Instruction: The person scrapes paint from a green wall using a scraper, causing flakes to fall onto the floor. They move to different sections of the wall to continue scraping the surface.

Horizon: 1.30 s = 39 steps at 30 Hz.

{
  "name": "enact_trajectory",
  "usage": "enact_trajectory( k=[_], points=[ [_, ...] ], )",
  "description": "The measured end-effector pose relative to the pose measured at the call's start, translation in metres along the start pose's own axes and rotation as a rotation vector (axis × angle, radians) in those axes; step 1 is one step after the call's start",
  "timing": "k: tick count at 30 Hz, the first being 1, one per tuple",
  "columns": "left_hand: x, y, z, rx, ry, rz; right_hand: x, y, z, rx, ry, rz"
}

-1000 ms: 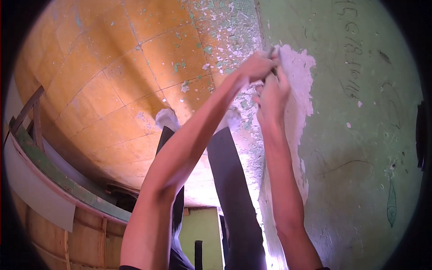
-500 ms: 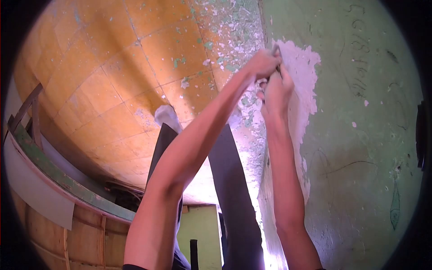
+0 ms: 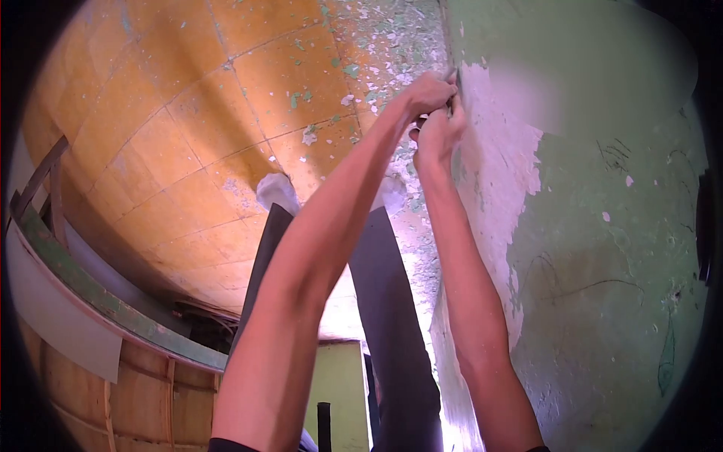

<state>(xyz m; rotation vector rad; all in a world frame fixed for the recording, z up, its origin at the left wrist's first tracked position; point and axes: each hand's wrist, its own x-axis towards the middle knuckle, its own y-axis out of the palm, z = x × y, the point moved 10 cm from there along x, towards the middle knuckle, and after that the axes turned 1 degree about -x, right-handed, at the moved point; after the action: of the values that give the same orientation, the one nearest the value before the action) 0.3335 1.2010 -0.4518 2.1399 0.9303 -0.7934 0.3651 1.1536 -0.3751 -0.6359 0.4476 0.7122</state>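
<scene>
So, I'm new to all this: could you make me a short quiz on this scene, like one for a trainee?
1. What lies scattered on the orange floor: (a) coins, (b) flakes, (c) ropes?
2. True or false: the left hand is higher in the picture than the right hand.
3. What colour is the wall beside its pale patch?

Key: 1. b; 2. true; 3. green.

Orange tiled floor point(image 3: 135, 173); scattered green and white flakes point(image 3: 347, 99)
</scene>
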Motion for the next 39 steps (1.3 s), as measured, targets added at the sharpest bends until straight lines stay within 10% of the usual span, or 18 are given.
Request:
enact_trajectory(
  k=[6, 11, 14, 28, 36, 39],
  points=[
    [-0.007, 0.007, -0.012, 0.14, 0.191, 0.005, -0.009, -0.013, -0.011, 0.03, 0.063, 0.05],
    [0.019, -0.008, 0.007, 0.136, -0.021, -0.016, 0.003, -0.003, -0.013, -0.03, 0.135, 0.095],
    [-0.04, 0.025, -0.024, 0.105, 0.224, -0.041, -0.045, -0.038, 0.021, -0.008, 0.212, 0.101],
    [-0.272, 0.145, -0.128, -0.134, 0.243, 0.123, -0.238, -0.167, 0.159, 0.035, 0.379, -0.084],
    [-0.249, 0.155, -0.088, -0.137, -0.032, 0.17, -0.217, -0.164, 0.137, -0.052, 0.362, -0.061],
    [-0.243, 0.148, -0.094, -0.181, 0.135, 0.127, -0.22, -0.159, 0.145, -0.086, 0.325, -0.05]
  ],
)
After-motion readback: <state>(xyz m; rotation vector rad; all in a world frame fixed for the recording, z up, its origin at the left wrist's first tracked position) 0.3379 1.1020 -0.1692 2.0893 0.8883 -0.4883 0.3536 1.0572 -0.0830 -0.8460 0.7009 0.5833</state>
